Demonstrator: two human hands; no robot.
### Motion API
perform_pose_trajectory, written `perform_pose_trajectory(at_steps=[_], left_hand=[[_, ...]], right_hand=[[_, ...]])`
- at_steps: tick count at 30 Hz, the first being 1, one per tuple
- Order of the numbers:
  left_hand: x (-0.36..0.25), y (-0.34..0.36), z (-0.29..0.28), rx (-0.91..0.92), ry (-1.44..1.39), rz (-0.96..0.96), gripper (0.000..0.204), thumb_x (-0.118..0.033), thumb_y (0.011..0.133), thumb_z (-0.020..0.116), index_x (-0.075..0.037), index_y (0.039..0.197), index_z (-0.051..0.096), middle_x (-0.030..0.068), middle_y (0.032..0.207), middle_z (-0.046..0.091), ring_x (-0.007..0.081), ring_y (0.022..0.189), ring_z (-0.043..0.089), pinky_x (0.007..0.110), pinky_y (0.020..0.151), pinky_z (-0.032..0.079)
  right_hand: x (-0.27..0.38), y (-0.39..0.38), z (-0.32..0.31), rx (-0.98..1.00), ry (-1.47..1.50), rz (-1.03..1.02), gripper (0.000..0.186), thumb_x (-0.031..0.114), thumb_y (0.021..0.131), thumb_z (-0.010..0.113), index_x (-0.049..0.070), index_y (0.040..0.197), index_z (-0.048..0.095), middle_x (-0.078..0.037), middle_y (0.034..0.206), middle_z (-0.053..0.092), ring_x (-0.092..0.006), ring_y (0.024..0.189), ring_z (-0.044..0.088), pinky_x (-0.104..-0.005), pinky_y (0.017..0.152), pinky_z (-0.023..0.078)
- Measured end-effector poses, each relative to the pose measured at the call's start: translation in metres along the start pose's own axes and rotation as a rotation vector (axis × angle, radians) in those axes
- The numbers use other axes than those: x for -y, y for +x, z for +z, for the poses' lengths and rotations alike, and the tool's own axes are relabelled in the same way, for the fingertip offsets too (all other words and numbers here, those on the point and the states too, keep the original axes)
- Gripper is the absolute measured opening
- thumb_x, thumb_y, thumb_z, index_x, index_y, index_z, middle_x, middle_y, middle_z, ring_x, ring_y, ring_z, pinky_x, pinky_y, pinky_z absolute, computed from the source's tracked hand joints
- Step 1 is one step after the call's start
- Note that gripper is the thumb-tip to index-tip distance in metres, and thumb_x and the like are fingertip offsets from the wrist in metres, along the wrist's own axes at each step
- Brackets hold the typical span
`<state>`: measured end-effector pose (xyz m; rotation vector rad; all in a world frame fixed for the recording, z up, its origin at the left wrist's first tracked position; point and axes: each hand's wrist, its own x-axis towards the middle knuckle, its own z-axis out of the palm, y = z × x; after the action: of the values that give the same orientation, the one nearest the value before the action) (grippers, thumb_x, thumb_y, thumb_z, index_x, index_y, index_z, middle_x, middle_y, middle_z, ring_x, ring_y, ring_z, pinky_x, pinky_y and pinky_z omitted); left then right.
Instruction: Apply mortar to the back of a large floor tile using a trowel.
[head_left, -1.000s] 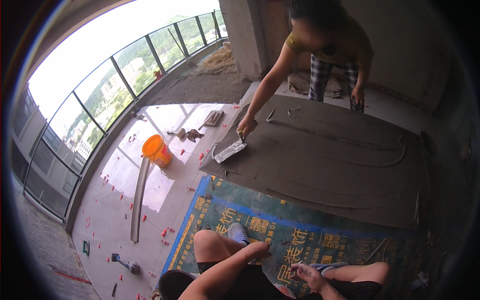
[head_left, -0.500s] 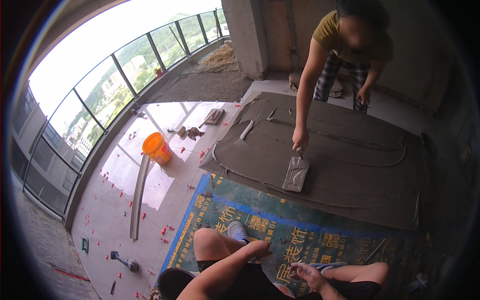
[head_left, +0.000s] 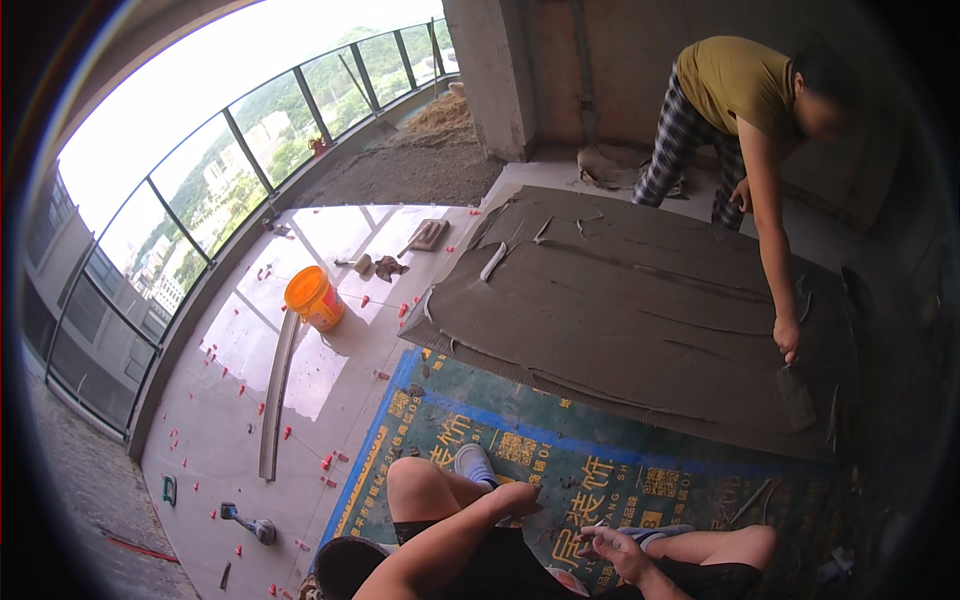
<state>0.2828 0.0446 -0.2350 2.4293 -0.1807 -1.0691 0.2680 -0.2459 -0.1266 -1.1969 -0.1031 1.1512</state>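
Note:
I sit with my left forearm across my raised left knee, and my left hand (head_left: 517, 499) hangs loosely beside it, its fingers mostly hidden. Over the printed floor sheet (head_left: 480, 415), my right hand (head_left: 617, 551) is held palm up by my right leg. Its fingers are curled together; anything between them is too small to make out. Beyond my feet lies a large slab coated with grey mortar (head_left: 600, 300). Across it, a co-worker (head_left: 740, 95) bends down and presses a flat trowel (head_left: 796, 398) onto the mortar near its right end.
On the glossy tiles at left stand an orange bucket (head_left: 314, 298), a long metal straightedge (head_left: 280, 395), a blue-grey power tool (head_left: 249, 523) and several red tile clips. A float (head_left: 430, 235) and a mallet (head_left: 353, 263) lie farther back. A glass railing (head_left: 240, 150) bounds the left side.
The co-worker has moved right, and the trowel has gone from the slab's near middle edge to its right end, leaving the mortar smoother. My hands have barely moved.

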Motion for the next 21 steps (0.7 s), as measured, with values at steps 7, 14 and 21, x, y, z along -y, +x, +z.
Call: perform_pose_trajectory(at_steps=[7, 14, 21], left_hand=[[-0.003, -0.002, -0.004, -0.03, 0.007, 0.04, 0.041, -0.035, 0.082, 0.056, 0.004, 0.089, 0.065, 0.0228, 0.088, 0.064, 0.0372, 0.086, 0.063, 0.044, 0.076, 0.048], [0.007, 0.001, 0.007, -0.037, -0.021, 0.027, 0.041, -0.035, 0.08, 0.057, 0.004, 0.093, 0.065, 0.0228, 0.091, 0.065, 0.0368, 0.088, 0.063, 0.044, 0.076, 0.049], [0.004, 0.002, 0.003, -0.052, -0.013, 0.061, 0.041, -0.036, 0.084, 0.056, 0.005, 0.087, 0.064, 0.0236, 0.086, 0.064, 0.0379, 0.085, 0.062, 0.045, 0.075, 0.048]], right_hand=[[0.001, 0.0, 0.0, -0.017, 0.016, 0.01, 0.049, 0.032, 0.095, 0.049, -0.004, 0.127, 0.042, -0.013, 0.118, 0.054, -0.0221, 0.103, 0.058, -0.0317, 0.092, 0.044], [0.009, -0.005, 0.01, -0.004, 0.026, -0.015, 0.048, 0.03, 0.095, 0.049, -0.005, 0.127, 0.042, -0.013, 0.118, 0.054, -0.0219, 0.102, 0.059, -0.031, 0.091, 0.044], [0.008, -0.005, 0.007, -0.013, 0.035, -0.02, 0.048, 0.03, 0.095, 0.049, -0.005, 0.127, 0.042, -0.014, 0.118, 0.054, -0.022, 0.103, 0.058, -0.0319, 0.093, 0.044]])
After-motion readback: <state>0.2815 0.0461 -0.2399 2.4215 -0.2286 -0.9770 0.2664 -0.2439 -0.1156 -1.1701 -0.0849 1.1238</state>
